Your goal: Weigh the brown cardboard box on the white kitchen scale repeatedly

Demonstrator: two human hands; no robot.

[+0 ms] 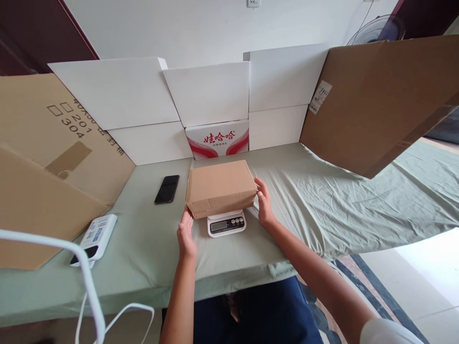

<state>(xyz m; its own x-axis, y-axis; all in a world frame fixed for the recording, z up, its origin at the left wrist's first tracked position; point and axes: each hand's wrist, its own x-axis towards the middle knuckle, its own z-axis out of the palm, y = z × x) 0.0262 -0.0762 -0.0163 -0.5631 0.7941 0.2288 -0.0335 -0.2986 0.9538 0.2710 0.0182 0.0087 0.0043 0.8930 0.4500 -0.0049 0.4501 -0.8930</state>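
A closed brown cardboard box (223, 184) sits over a small white digital kitchen scale (226, 224), hiding the weighing platform. The scale's dark display and round buttons show in front of the box. My left hand (186, 235) holds the box at its near left corner, the fingertips partly hidden behind it. On the opposite side, my right hand (264, 201) grips the box's right end, with fingers against that side. Left of the box, a black smartphone (167, 189) lies flat on the green cloth.
White panels (211, 93) and a red-and-white printed carton (218, 139) stand along the back. Large cardboard sheets flank the table at left (89, 162) and right (376, 100). A white power bank-like device (100, 236) lies left, near a white cable (88, 279). Green cloth (287, 177) covers the table.
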